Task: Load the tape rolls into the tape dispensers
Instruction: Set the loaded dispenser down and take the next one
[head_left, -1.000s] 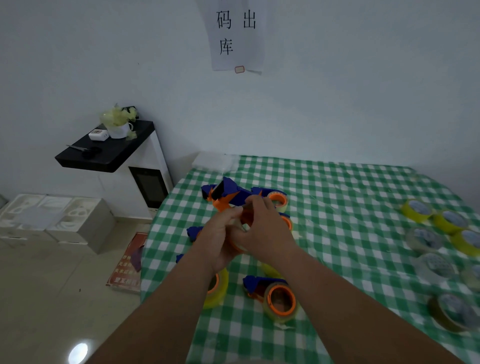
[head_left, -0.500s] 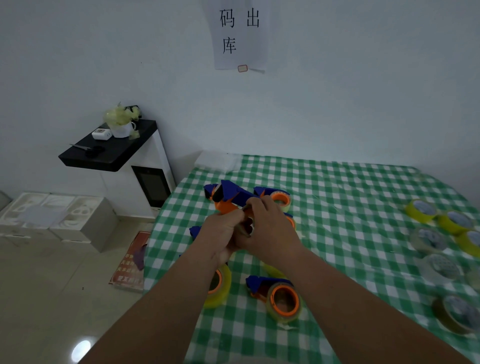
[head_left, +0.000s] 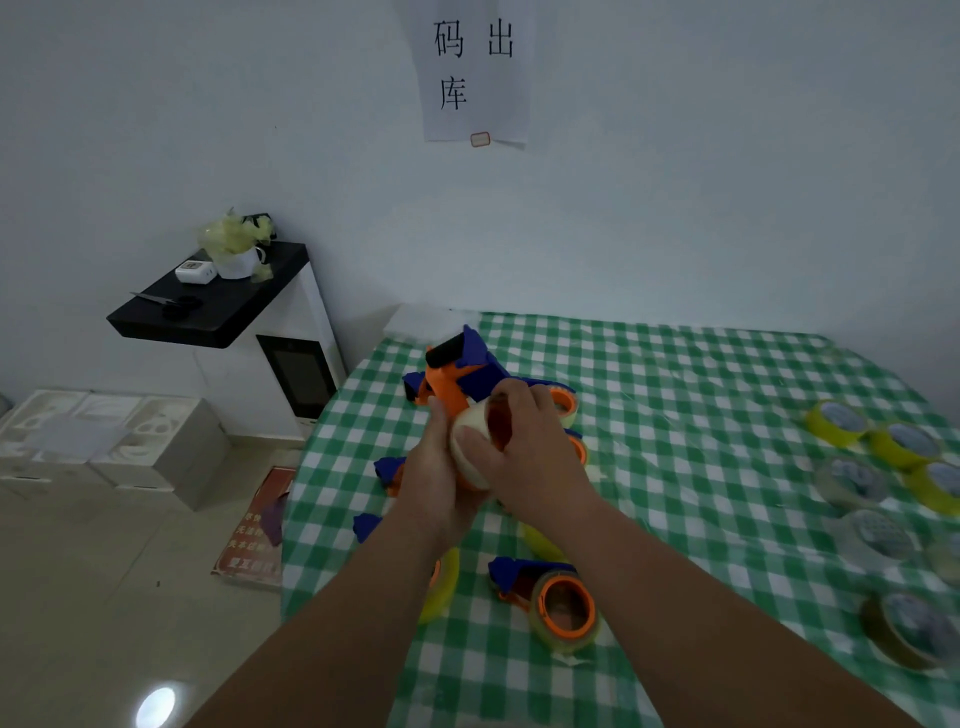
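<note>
Both hands meet above the left half of a table covered by a green-and-white checked cloth (head_left: 675, 415). The left hand (head_left: 434, 488) grips the lower part of a blue-and-orange tape dispenser (head_left: 457, 371), fingers curled closed around it; the dispenser's black roller end points up and away from the person. The right hand (head_left: 524, 447) is closed on a pale tape roll (head_left: 467, 452), thumb across the near rim and fingers wrapped over the far side, pressing the roll against the dispenser's orange hub. Whether the roll is fully seated on the hub cannot be told, since the hands hide the joint.

Loaded dispensers lie on the cloth near the hands, among them 1 with an orange hub and clear tape (head_left: 563, 605) nearest the person. Loose rolls (head_left: 852, 480), yellow, clear and brown, lie well apart at the right edge.

Handling, as a judgement: the roll is light and rigid, a cardboard core under wound film, and its smooth outer face is likely slick, so it is best held across the 2 flat rims or around the circumference. The plastic dispenser is stiff and light; it should be held by its handle, away from the cutting edge near the roller, wherever that edge sits.
</note>
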